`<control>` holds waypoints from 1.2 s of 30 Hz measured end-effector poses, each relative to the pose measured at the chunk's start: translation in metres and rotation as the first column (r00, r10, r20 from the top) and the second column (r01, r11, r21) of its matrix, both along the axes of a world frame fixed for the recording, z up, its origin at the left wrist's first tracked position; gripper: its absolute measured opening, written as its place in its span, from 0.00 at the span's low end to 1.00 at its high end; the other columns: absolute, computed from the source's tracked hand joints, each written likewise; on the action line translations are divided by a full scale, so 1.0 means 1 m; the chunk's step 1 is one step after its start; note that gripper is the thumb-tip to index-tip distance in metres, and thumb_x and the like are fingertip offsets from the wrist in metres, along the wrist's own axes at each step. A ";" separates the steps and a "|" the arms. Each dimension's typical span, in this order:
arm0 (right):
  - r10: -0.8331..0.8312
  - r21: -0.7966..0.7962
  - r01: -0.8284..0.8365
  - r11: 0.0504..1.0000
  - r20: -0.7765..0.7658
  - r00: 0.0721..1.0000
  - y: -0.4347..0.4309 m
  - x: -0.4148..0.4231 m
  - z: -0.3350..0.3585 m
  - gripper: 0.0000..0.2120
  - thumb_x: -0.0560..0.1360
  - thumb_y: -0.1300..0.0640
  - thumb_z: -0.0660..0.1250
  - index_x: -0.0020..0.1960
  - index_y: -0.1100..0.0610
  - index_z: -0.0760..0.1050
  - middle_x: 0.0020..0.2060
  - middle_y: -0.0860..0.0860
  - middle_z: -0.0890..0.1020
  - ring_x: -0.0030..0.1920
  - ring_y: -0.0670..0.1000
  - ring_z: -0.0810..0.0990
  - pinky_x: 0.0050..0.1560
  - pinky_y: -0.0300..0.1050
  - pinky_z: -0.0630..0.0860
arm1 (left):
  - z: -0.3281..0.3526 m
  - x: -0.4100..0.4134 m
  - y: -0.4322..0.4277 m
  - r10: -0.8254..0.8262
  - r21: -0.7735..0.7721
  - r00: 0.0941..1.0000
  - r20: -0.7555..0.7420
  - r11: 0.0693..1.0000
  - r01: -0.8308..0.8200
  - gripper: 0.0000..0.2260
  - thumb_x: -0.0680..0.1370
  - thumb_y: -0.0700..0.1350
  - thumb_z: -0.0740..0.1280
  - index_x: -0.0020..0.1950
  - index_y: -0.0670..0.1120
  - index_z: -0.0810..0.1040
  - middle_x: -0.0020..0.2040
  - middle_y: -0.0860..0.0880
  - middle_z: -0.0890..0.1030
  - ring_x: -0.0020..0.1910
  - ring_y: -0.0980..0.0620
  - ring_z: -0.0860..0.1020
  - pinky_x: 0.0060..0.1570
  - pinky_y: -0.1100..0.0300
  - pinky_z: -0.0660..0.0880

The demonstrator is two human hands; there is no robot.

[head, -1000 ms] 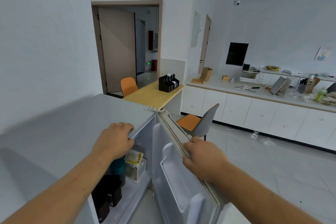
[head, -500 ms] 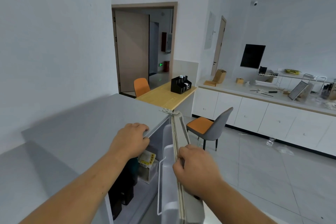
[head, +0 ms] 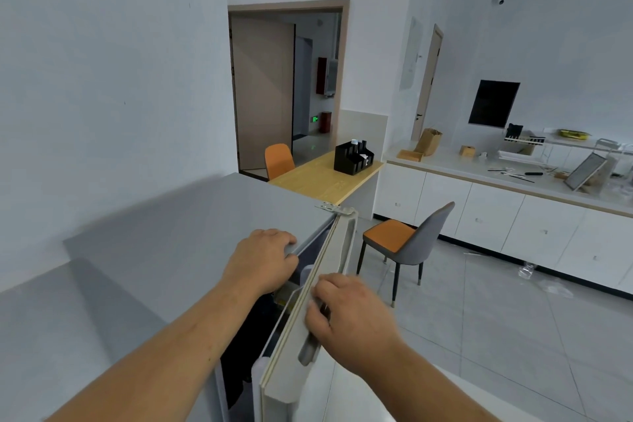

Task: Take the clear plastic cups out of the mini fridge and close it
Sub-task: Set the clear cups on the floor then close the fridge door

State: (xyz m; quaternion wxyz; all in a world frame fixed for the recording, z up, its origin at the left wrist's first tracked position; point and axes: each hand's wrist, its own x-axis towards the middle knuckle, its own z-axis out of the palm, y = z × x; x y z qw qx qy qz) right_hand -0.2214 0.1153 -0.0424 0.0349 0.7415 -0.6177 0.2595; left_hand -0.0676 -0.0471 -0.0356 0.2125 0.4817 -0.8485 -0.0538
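On mini fridge [head: 191, 233], door [head: 308, 312] ajar, upright

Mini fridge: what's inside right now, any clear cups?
Through the gap beside the door, only dark shapes and a yellow-labelled item show. No clear cups visible; the door and left hand cover the rest.

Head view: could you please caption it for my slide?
Right hand grips the partly open mini fridge door; left hand rests on top.

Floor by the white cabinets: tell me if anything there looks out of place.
Yes. Clear plastic litter lies scattered on the floor in front of the white cabinets; one piece looks like a crushed bottle or cup, though it is too small to tell for sure.
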 end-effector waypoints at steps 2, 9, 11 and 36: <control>0.000 -0.005 0.000 1.000 0.000 1.000 -0.003 0.003 0.000 0.14 0.82 0.43 0.55 0.49 0.48 0.76 0.47 0.43 0.77 0.49 0.44 0.71 0.53 0.38 0.71 | 0.000 0.000 0.000 -0.003 0.005 1.000 -0.006 1.000 0.003 0.22 0.75 0.56 0.59 0.67 0.56 0.78 0.66 0.55 0.80 0.65 0.50 0.73 0.62 0.51 0.73; -0.017 0.004 0.017 1.000 -0.003 1.000 -0.011 0.013 -0.001 0.16 0.82 0.42 0.54 0.52 0.48 0.76 0.50 0.43 0.76 0.52 0.44 0.71 0.54 0.42 0.75 | 0.000 0.000 -0.001 0.002 0.017 0.999 -0.037 1.000 -0.001 0.21 0.76 0.54 0.59 0.67 0.56 0.79 0.66 0.56 0.81 0.65 0.51 0.73 0.62 0.51 0.72; -0.013 0.004 0.014 1.000 -0.010 1.000 -0.014 0.016 -0.002 0.16 0.82 0.42 0.54 0.53 0.49 0.77 0.51 0.43 0.77 0.53 0.45 0.71 0.55 0.43 0.74 | -0.001 -0.001 -0.002 0.000 0.056 0.997 -0.073 0.998 0.004 0.20 0.76 0.53 0.59 0.67 0.56 0.79 0.66 0.56 0.81 0.65 0.52 0.73 0.62 0.53 0.72; -0.003 -0.015 0.003 1.000 -0.025 1.000 -0.041 0.038 -0.009 0.11 0.81 0.49 0.56 0.52 0.53 0.75 0.52 0.49 0.76 0.51 0.50 0.70 0.51 0.50 0.75 | 0.008 -0.002 -0.014 -0.119 0.117 0.991 -0.061 0.985 0.126 0.24 0.77 0.61 0.63 0.72 0.56 0.76 0.74 0.53 0.76 0.70 0.52 0.73 0.68 0.55 0.66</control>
